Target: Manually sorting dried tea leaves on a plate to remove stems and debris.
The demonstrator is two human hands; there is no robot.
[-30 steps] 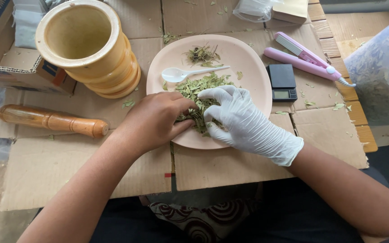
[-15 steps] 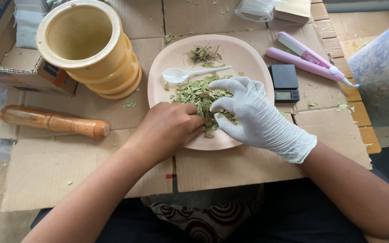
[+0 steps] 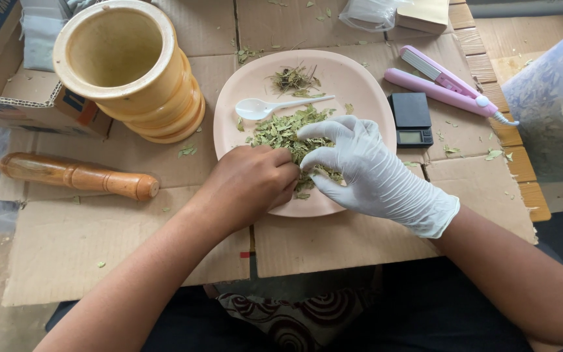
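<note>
Sorting stage here: bare left hand (image 3: 252, 182) and gloved right hand (image 3: 360, 166) both pinch at the dried leaves (image 3: 288, 133) heaped mid-frame on the pink plate (image 3: 353, 81). Next probably calls for gentle fingertip picking.

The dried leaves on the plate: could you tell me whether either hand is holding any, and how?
Both hands, the left hand and gloved right hand, pinch at the dried leaves; what the fingers actually grip is hidden.
</note>
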